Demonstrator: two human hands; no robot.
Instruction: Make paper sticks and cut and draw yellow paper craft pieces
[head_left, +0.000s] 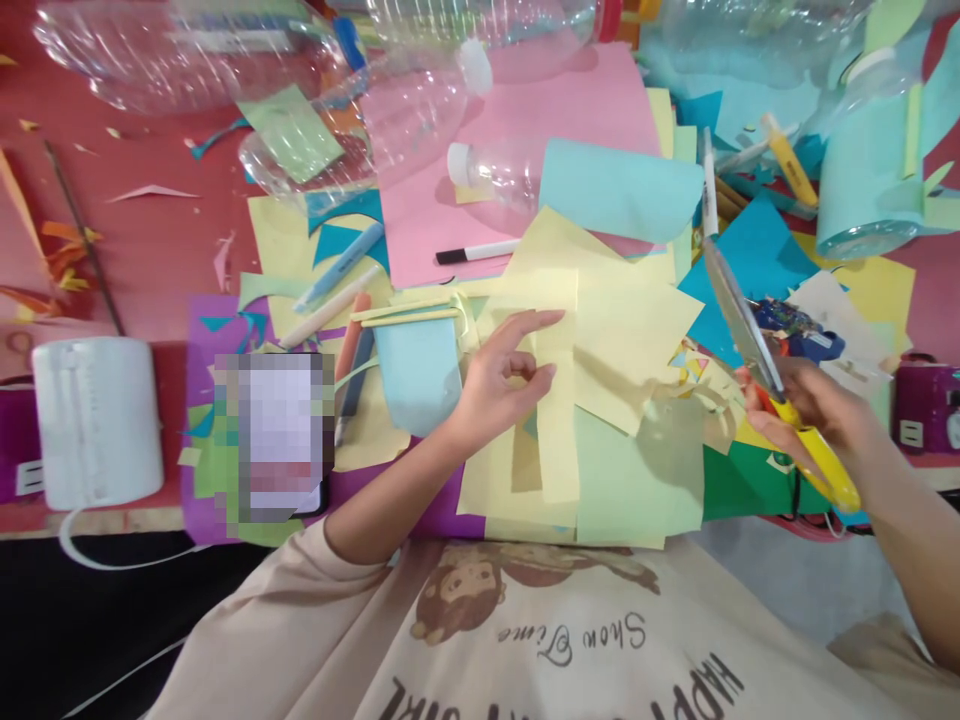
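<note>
The right hand (844, 405) is closed on a pair of scissors (759, 350), fingers and thumb wrapped about the grips, raised at the right of the work area. The grips are bright yellow with some orange-red near the fingers; the blades are plain grey metal, narrowing to a tip, and look laid together as one. The scissors' long axis runs aslant: the yellow end sits low and to the right, nearer the body, while the tip points away from the person and to the left, up toward a white marker (709, 190). The left hand (487, 382) is at the middle, palm side half turned — thumb and forefinger stand apart, both tips over a pale yellow paper strip (561, 455); whether they touch it, I cannot tell. That strip is long, narrow and straight-sided, its long axis running almost directly away from the body, its near end close to the shirt (570, 620). It lies among larger pale yellow sheets (630, 340), with a light green sheet (652, 480) just to its right. Left of the hand is a light blue paper piece (420, 370) — straight along its far edge, tapered toward the near one.
</note>
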